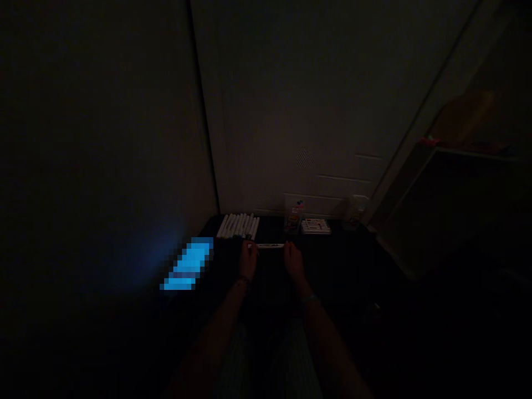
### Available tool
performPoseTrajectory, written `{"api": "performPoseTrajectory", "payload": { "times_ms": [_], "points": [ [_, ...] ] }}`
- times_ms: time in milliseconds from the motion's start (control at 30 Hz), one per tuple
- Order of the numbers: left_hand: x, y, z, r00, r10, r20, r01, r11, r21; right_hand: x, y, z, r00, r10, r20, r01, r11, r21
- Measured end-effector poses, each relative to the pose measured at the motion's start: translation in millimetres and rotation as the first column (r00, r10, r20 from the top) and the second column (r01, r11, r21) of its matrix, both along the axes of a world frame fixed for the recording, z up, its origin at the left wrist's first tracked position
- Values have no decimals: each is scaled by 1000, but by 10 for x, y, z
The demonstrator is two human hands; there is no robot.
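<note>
A slim white marker lies level between my two hands, low over the dark table. Its left end is in the closed fingers of my left hand. My right hand is closed on the other end. Beyond my left hand, several white markers lie side by side in a slanted row. Past my right hand sits a stack of flat white packs with print on top. The dim light hides the finer detail of my fingers.
A glowing blue screen, blurred into blocks, is at the left. Along the wall stand a clear container with a printed label and another clear container farther right. A shelf unit is on the right.
</note>
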State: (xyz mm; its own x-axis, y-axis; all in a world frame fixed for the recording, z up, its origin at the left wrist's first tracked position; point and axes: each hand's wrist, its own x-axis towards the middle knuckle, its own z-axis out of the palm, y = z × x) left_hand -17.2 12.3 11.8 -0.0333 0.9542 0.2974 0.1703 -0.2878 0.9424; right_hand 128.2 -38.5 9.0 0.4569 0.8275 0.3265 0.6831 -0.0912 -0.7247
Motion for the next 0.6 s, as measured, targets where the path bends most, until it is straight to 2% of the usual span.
{"api": "performPoseTrajectory", "payload": {
  "times_ms": [267,600],
  "points": [
    [5,-27,34,1000,11,7,-11,999,-34,-2,5,0,1000,-5,17,5,1000,6],
    [9,19,-50,1000,8,-3,-8,999,-33,-2,22,-24,1000,-2,4,2,1000,-1]
  ]
}}
